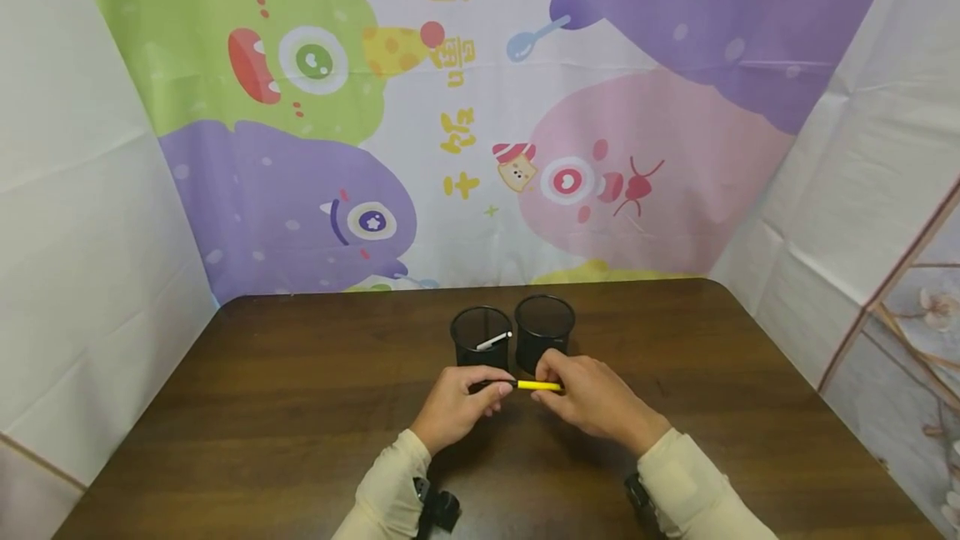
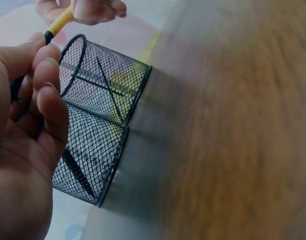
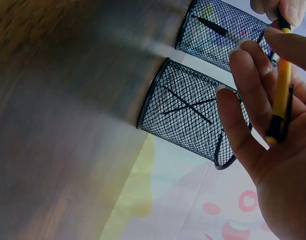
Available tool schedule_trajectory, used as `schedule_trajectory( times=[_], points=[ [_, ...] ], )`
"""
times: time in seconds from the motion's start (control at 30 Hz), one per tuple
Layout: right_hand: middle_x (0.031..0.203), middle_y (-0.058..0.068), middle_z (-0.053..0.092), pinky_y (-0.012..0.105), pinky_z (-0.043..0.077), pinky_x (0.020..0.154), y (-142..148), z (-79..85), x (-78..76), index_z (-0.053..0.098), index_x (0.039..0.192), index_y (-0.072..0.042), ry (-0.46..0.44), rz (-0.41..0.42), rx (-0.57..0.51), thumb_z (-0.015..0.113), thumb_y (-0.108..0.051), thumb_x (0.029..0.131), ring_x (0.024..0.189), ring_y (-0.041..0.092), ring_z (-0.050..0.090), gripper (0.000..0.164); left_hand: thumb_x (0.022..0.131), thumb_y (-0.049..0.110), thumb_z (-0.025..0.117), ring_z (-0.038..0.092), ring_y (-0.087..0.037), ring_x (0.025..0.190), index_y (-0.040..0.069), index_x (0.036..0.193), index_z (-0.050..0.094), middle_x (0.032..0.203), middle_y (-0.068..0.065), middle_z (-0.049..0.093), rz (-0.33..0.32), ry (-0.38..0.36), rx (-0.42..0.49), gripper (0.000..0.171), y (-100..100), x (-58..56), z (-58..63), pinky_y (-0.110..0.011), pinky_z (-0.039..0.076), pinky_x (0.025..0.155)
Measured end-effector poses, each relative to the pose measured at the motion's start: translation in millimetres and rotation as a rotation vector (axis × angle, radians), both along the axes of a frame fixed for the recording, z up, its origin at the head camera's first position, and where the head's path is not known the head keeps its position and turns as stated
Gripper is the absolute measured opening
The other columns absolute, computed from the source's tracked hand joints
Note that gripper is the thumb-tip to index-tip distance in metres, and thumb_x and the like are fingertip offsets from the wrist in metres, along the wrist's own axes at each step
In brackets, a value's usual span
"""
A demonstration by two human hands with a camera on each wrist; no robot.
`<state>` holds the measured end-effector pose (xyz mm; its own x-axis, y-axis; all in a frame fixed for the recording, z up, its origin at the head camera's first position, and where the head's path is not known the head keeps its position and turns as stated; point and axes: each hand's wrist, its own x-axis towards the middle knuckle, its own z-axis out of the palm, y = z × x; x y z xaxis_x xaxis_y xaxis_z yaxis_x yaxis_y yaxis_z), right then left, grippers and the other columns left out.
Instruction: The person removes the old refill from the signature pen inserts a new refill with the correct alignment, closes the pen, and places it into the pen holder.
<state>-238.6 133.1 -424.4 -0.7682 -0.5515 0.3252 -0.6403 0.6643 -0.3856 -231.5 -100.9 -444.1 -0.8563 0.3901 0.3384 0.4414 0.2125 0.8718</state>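
Both hands hold a yellow pen with a black front part, level between them. My left hand pinches its black part between thumb and fingers. At the yellow end, my right hand grips it with thumb and forefinger; the right wrist view shows a black clip and tip on that end of the pen. Just beyond the hands stand two black mesh pen holders. A white pen leans in the left holder. Through the right holder's mesh, two thin dark crossing lines show; what they are I cannot tell.
The holders stand close together on a dark brown wooden table. Behind it hangs a cloth with cartoon monsters. Pale cloths hang at the left and right sides. Dark wrist straps sit over the sleeves.
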Motion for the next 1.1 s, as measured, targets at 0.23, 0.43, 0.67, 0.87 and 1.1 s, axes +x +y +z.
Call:
schedule_trajectory(
  times=[0.23,0.43,0.67,0.87,1.1],
  points=[
    [0.084,-0.018,0.063,0.027,0.048,0.064,1,-0.8,0.2,0.071,0.108,-0.019,-0.018,0.008,-0.013,0.067,-0.036,0.097,0.069,0.001,0.054,0.021,0.094,0.001,0.068,0.064,-0.023,0.063,-0.004,0.101,0.074,0.075,-0.013,0.067,-0.009,0.061,0.009,0.010,-1,5.5,10.2,-0.028,0.056,0.059],
    [0.081,-0.019,0.064,0.031,0.052,0.068,-1,-2.3,-0.1,0.077,0.098,-0.018,0.061,0.003,0.017,0.062,-0.029,0.100,0.072,0.001,0.057,0.019,0.094,0.004,0.069,0.065,-0.032,0.064,0.000,0.104,0.075,0.075,-0.012,0.068,0.002,0.037,0.017,0.012,-2,-9.2,-13.1,-0.030,0.057,0.059],
    [0.084,-0.017,0.064,0.029,0.051,0.069,-4,-0.9,0.0,0.074,0.098,-0.017,0.046,0.013,-0.004,0.065,-0.025,0.099,0.072,0.001,0.055,0.012,0.095,0.019,0.071,0.065,-0.021,0.066,0.008,0.105,0.076,0.081,-0.020,0.069,0.004,-0.023,0.045,0.015,-5,-15.4,-21.6,-0.029,0.057,0.060],
    [0.085,-0.015,0.065,0.028,0.051,0.068,-6,1.2,1.7,0.073,0.098,-0.017,0.057,0.022,-0.036,0.069,-0.022,0.096,0.072,0.001,0.056,0.007,0.095,0.024,0.071,0.061,-0.013,0.064,0.012,0.110,0.076,0.079,-0.012,0.067,0.007,-0.013,0.037,0.020,-6,-14.7,-21.5,-0.029,0.055,0.059],
    [0.089,-0.011,0.068,0.029,0.052,0.069,-10,-0.4,2.3,0.073,0.099,-0.015,0.093,0.027,-0.037,0.071,-0.021,0.095,0.074,0.002,0.058,0.008,0.092,0.028,0.075,0.061,-0.012,0.063,0.017,0.107,0.077,0.078,0.005,0.067,0.035,-0.017,0.010,0.019,-4,-15.3,-23.3,-0.028,0.053,0.057]
  ],
)
